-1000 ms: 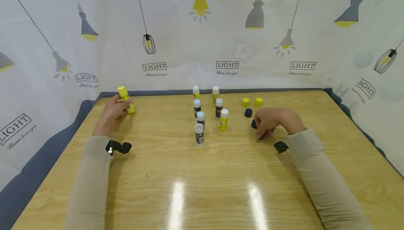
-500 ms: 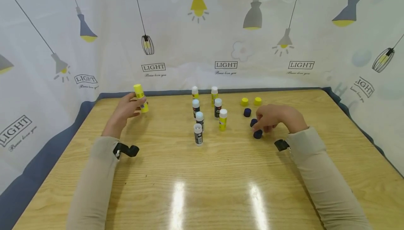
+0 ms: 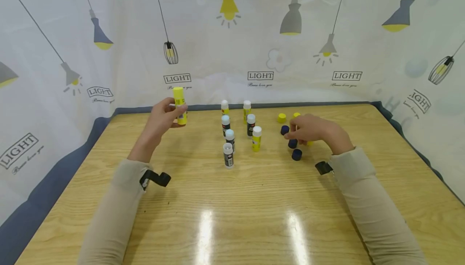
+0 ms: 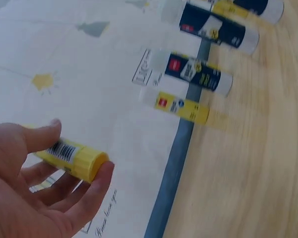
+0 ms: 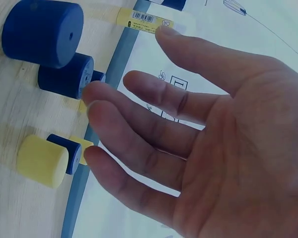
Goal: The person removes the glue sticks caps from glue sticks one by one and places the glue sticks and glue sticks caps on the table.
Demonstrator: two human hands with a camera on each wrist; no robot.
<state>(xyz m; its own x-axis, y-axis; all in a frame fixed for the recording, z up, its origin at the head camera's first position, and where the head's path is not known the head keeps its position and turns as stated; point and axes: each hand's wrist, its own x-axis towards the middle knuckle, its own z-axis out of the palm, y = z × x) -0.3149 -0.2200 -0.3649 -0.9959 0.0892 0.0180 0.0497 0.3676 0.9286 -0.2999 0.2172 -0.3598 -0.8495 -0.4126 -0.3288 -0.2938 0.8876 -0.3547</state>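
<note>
My left hand (image 3: 158,121) grips a capped yellow glue stick (image 3: 179,94) above the table's far left part; its barcode label and ribbed end show in the left wrist view. My right hand (image 3: 312,129) hovers among loose caps with relaxed fingers and nothing between them. Beneath and around it lie a near navy cap (image 3: 296,155), a second navy cap (image 3: 292,144) and a third navy cap (image 3: 285,130). A yellow cap (image 3: 281,118) sits farther back. A blue cap (image 5: 42,32) looms large in the right wrist view, a yellow cap (image 5: 42,161) below it.
Between the hands, several uncapped glue sticks stand upright in two columns, among them a navy glue stick (image 3: 228,156) in front and a yellow glue stick (image 3: 256,139) to its right. The wooden table (image 3: 247,204) ends at a printed curtain (image 3: 210,55) behind.
My left hand has carried the yellow glue stick rightward and higher. My right hand has lifted off the navy caps, its fingers loosened; a yellow cap now shows beside its palm.
</note>
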